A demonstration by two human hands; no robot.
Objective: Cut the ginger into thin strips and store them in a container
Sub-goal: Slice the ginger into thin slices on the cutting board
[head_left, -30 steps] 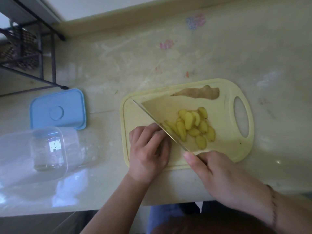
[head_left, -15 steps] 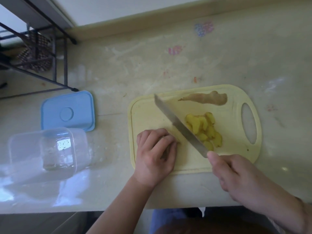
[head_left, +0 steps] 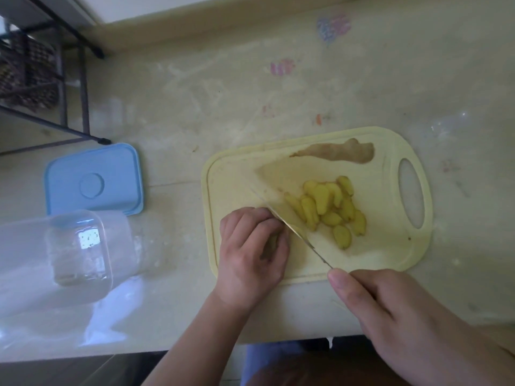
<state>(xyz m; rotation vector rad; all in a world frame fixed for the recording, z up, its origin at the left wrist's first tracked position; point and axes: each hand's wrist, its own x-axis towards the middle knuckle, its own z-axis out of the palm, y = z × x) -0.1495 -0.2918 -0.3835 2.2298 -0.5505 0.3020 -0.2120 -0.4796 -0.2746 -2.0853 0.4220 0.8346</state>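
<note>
On the cutting board (head_left: 390, 246), left hand (head_left: 250, 252) fingers curled over ginger (head_left: 271, 242), right hand (head_left: 390, 310) fingers clamped on knife (head_left: 281, 201).

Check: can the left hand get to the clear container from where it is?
Probably yes. The left hand is holding ginger on the board; the clear container lies on its side just leftward, with bare counter between.

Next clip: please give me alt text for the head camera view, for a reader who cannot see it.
A right hand holds a knife edge-down on a yellow cutting board, beside a left hand curled over a ginger piece. Ginger slices lie past the blade; a clear container and blue lid sit left.
</note>
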